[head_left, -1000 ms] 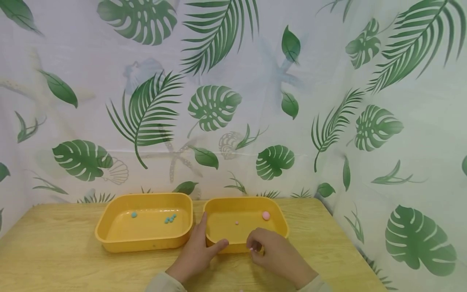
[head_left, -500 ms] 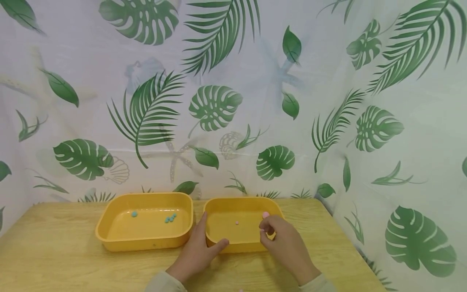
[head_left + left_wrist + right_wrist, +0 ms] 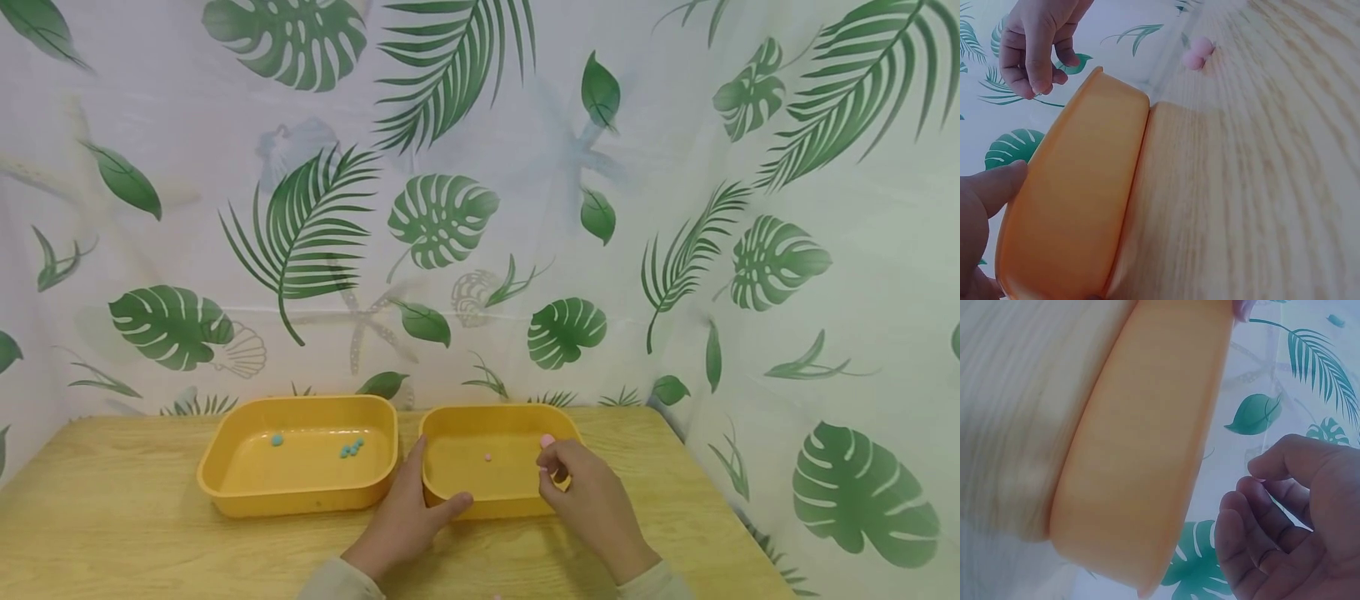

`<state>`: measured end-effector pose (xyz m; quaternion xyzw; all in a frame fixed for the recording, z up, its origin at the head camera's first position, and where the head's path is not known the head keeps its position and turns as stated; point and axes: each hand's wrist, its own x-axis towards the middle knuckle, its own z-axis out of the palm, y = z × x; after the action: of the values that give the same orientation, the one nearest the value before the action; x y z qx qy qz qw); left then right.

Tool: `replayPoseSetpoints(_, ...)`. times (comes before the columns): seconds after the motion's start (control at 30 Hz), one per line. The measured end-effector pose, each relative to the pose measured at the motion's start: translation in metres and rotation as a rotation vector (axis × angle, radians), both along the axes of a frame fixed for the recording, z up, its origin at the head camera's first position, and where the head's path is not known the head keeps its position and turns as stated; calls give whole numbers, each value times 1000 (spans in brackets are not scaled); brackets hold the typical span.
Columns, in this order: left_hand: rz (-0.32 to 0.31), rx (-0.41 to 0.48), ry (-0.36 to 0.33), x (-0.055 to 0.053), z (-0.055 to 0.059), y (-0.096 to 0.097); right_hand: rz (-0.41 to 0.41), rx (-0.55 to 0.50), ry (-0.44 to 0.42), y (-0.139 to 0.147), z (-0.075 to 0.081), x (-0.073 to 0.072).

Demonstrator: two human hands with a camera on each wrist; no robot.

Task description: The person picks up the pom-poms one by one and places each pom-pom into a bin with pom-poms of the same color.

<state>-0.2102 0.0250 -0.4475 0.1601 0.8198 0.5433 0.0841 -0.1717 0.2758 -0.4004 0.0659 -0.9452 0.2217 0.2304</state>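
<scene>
My left hand [image 3: 405, 517] holds the near left corner of the right yellow tray [image 3: 495, 507], thumb at the front rim and fingers along the left side. Above the tray's right part, my right hand [image 3: 596, 500] pinches a tiny pink ball [image 3: 543, 470] between thumb and forefinger; only a speck of it shows. Beyond those fingertips lies a larger pink ball [image 3: 548, 440], partly covered by the hand. A small pink ball [image 3: 487, 457] sits mid-tray. In the right wrist view, the right hand [image 3: 1285, 519] has its other fingers loosely curled beside the tray wall [image 3: 1135, 437].
A second yellow tray [image 3: 300, 504] stands at the left, holding one larger teal ball [image 3: 277, 440] and a cluster of small teal balls [image 3: 349, 450]. Pink balls [image 3: 1194, 59] lie on the wooden table [image 3: 1241, 187] in front of the right tray. A leaf-patterned sheet [image 3: 480, 350] hangs behind.
My right hand has moved from the tray's front rim up and right, over the tray, with the tiny pink ball. It has barely shifted in the last half second. The left hand stays put.
</scene>
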Motion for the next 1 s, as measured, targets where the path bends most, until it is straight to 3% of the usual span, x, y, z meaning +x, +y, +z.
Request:
replayPoseSetpoints(0.7,18,-14,9,-1,-1,-1,18,-7,7,4,-5,-5)
replayPoseSetpoints(1.0,21,-14,10,1,-1,1,6,-13,-77,5,0,-9)
